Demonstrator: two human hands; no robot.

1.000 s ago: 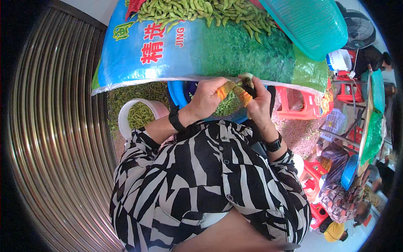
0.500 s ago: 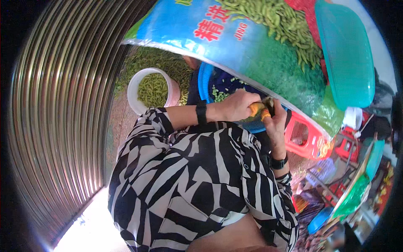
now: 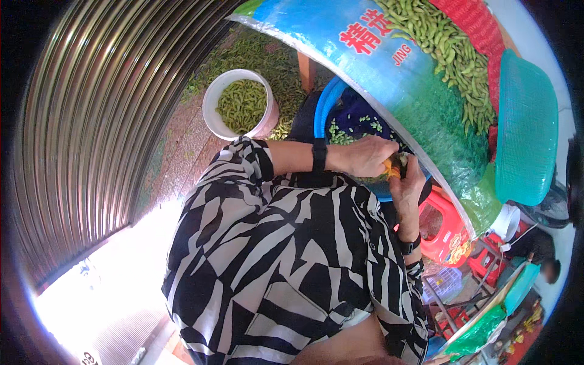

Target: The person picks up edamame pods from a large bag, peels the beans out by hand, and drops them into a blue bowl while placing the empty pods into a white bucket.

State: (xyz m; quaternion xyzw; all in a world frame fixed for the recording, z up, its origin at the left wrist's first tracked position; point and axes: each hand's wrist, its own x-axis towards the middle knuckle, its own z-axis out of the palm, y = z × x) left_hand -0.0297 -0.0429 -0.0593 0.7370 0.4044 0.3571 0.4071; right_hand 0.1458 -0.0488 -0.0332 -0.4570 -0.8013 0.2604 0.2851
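Observation:
My left hand and right hand meet over the near right side of a blue basin. Both are closed, fingertips pressed together. Orange-yellow finger covers show on the digits between them; whatever is pinched there is too small and covered to make out. Inside the basin lies dark purple lining with shelled pale green beans scattered over it. Just beyond my fingers runs the edge of a printed plastic sheet, bearing a heap of green bean pods.
A white bucket of pods stands left of the basin, with more pods strewn on the floor behind. A teal basket sits at the sheet's right end. Below it is a red plastic stool. Corrugated metal rises at the left.
The view has shifted, so the basin, bucket and sheet sit further right. My hands stay together over the basin; the finger covers have come closer together.

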